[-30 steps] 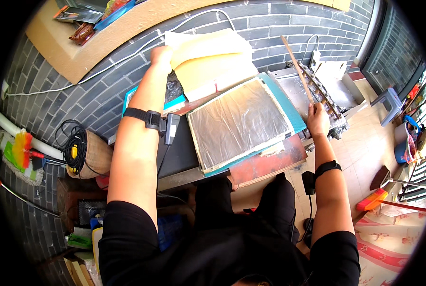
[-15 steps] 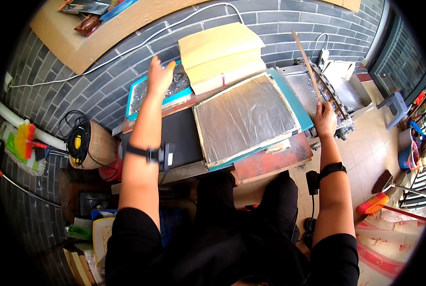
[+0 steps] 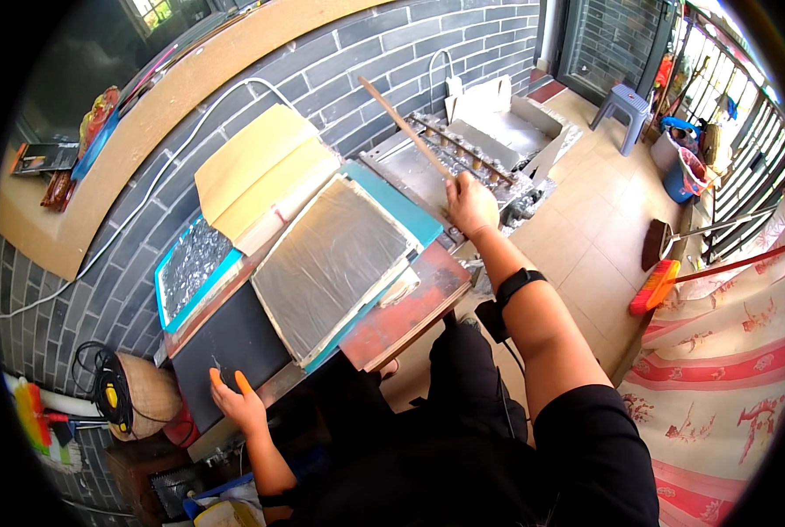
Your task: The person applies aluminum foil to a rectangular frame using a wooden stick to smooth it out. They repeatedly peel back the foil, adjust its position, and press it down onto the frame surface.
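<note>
Workbench and both bare hands, seen from above. The right hand (image 3: 473,209) is closed around the lower end of a stick (image 3: 401,126), thin and brown, which slants up and to the left, its free end toward the brick wall (image 3: 357,53). Behind the stick lies a metal tray (image 3: 399,160), with a knobbed bar (image 3: 464,149) along its right side and an open, pale box (image 3: 546,145) beyond. The left hand (image 3: 239,406) is open and holds nothing, fingers apart, near the front edge of a black board (image 3: 234,341); whether it touches the edge cannot be told. Between the hands lies a film-covered pad (image 3: 331,263), dull grey-brown and slightly wrinkled, set at an angle upon a teal board (image 3: 414,215). A reddish board (image 3: 414,307) shows in front of the pad. Behind the pad sits a stack of yellow paper (image 3: 265,171), a fold line crossing its top sheet. Left of the paper is a teal-rimmed tray (image 3: 161,294) with a dark, glossy, crumpled surface inside. At far left stands a basket (image 3: 152,378) with coiled black cable (image 3: 108,391) at its side.
</note>
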Available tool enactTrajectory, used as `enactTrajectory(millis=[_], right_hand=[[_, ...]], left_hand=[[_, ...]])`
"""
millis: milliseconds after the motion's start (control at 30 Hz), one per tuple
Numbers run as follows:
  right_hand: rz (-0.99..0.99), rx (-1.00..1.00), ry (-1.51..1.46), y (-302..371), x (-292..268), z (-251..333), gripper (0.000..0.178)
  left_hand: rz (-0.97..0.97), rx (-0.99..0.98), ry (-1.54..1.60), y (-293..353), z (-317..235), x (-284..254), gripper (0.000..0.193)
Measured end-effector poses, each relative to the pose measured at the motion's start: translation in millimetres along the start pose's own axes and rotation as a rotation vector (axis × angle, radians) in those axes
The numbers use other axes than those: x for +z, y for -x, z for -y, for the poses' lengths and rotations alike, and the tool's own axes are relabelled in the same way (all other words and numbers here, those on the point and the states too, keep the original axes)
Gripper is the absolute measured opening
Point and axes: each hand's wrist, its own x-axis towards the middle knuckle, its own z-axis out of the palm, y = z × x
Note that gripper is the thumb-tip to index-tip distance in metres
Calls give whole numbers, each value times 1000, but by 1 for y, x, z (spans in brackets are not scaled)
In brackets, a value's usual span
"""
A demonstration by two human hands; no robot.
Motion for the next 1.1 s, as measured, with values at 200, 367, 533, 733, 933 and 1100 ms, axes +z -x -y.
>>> enactTrajectory(millis=[200, 367, 533, 733, 933, 1100], right_hand=[[-53, -44, -44, 2, -1, -3, 33], [-20, -41, -58, 3, -2, -2, 33], [-22, -36, -39, 2, -3, -5, 34], [-8, -50, -75, 3, -2, 0, 34], [-27, -55, -57, 3, -3, -5, 33], [-35, -53, -53, 3, -2, -3, 33]], left_hand=[[-70, -4, -115, -3, -4, 3, 56], [-61, -55, -138, -2, -6, 4, 55], [-12, -114, -149, -4, -18, -1, 55], [-9, -101, -147, -3, -12, -3, 55], [-10, -88, -127, -4, -16, -1, 55], [-17, -84, -109, -3, -15, -2, 55]])
